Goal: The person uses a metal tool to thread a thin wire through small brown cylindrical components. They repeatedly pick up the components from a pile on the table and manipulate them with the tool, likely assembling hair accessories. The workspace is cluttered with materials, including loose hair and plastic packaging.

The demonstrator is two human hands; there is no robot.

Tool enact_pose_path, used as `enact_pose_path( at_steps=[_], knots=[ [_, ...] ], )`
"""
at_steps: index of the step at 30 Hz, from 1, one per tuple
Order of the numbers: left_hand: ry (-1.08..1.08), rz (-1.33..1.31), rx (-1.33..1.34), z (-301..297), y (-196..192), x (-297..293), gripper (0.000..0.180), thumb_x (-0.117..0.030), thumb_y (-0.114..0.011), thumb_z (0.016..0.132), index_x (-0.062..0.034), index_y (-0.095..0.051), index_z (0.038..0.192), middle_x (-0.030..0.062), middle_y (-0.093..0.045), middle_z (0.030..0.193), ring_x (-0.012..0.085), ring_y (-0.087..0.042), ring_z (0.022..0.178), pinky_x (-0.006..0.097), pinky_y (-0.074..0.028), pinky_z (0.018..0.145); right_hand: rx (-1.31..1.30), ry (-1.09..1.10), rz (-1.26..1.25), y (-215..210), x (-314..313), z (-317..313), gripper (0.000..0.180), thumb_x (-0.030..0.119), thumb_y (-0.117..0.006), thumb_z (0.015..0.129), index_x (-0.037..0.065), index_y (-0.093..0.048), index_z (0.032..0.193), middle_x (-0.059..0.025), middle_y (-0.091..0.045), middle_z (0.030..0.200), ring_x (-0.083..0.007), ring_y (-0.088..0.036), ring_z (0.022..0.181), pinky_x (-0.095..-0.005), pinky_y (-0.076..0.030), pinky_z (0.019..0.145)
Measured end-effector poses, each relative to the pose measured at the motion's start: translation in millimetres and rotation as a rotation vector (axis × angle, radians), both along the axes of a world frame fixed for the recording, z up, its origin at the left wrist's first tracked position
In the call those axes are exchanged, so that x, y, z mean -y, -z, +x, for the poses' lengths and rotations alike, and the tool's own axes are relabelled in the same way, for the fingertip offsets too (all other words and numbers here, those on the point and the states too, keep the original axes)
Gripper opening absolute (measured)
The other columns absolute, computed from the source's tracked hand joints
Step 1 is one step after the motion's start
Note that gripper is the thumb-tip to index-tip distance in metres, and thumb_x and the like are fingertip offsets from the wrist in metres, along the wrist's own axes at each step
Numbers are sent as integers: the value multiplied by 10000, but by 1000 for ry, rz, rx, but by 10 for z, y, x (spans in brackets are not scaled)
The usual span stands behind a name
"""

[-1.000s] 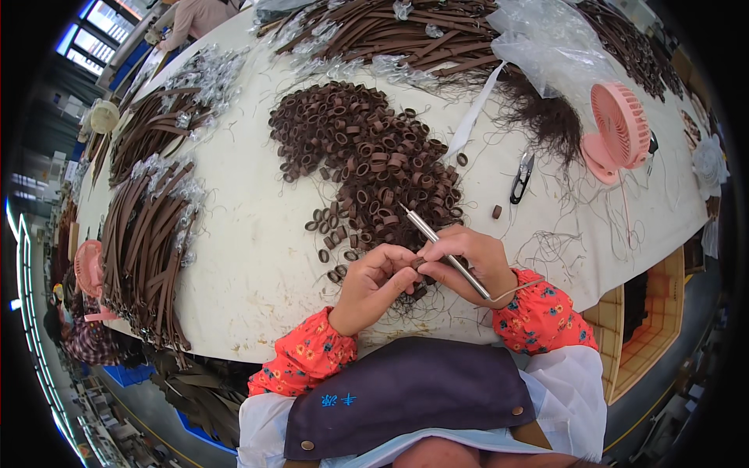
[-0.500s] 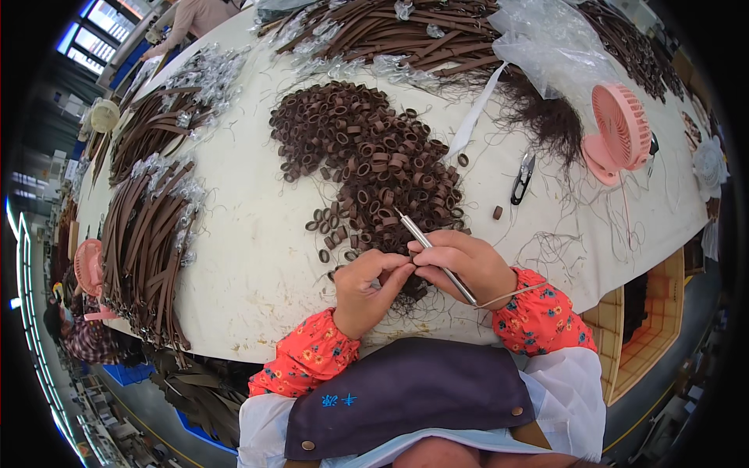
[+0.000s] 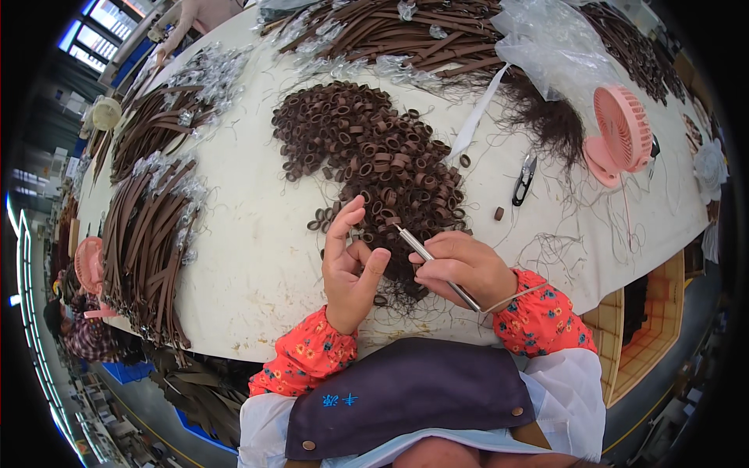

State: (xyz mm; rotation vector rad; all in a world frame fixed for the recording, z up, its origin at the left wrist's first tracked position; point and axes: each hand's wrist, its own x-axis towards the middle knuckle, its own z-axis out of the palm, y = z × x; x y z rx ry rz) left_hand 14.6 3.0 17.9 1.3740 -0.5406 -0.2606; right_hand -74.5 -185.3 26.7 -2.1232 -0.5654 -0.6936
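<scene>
My left hand (image 3: 349, 282) is raised with its fingers spread and nothing between them, at the near left side of a heap of small brown strap loops (image 3: 390, 160). My right hand (image 3: 468, 269) grips a slim silver pen-shaped tool (image 3: 416, 245) with a fine pointed tip and a thin cord at its rear end. The tip points up and left, over the near part of the heap. Whether the right fingertips also pinch a loop cannot be seen. A single loop (image 3: 498, 213) lies apart, right of the heap.
Black thread snips (image 3: 524, 181) and a pink fan (image 3: 619, 132) stand or lie to the right. Bundles of brown straps (image 3: 148, 242) line the left; more straps (image 3: 421, 35) and clear plastic (image 3: 554, 47) are at the back. Thread scraps (image 3: 554, 249) litter the white table (image 3: 250, 257).
My left hand has come away from the right hand, moving left and opening its fingers. The right hand stays nearly in place with the tool.
</scene>
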Motion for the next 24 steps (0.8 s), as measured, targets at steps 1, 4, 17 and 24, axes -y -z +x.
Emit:
enact_pose_path(
  at_steps=[1,4,17,24],
  knots=[
    [39,-15,-45,2,9,-12,517,-40,-650,876,0,-422,1338,184,-439,1394,22,-457,640,161,-428,606,-6,-8,0,2,-2,-1,263,42,-755,738,74,-621,962,-97,-659,990,-288,-647,894,-370,-529,793],
    [107,-46,-119,-10,19,-33,468,-40,-619,904,22,-441,1333,148,-581,1222,38,-530,737,179,-481,643,-20,-25,-7,8,-9,-9,261,52,-748,738,83,-628,968,-90,-659,998,-288,-641,903,-375,-521,811],
    [83,264,209,-19,68,-75,165,-49,-655,892,17,-656,1043,66,-677,771,92,-577,693,219,-458,631,-27,53,129,-8,-20,28,291,35,-775,719,109,-622,956,-70,-690,965,-261,-646,875,-368,-518,785],
    [179,168,68,-65,-15,-20,417,-61,-657,865,-27,-547,1266,117,-530,1315,71,-516,706,209,-435,663,-66,143,287,-61,16,18,312,41,-796,706,104,-626,960,-53,-712,944,-242,-648,846,-342,-508,756]
  ],
)
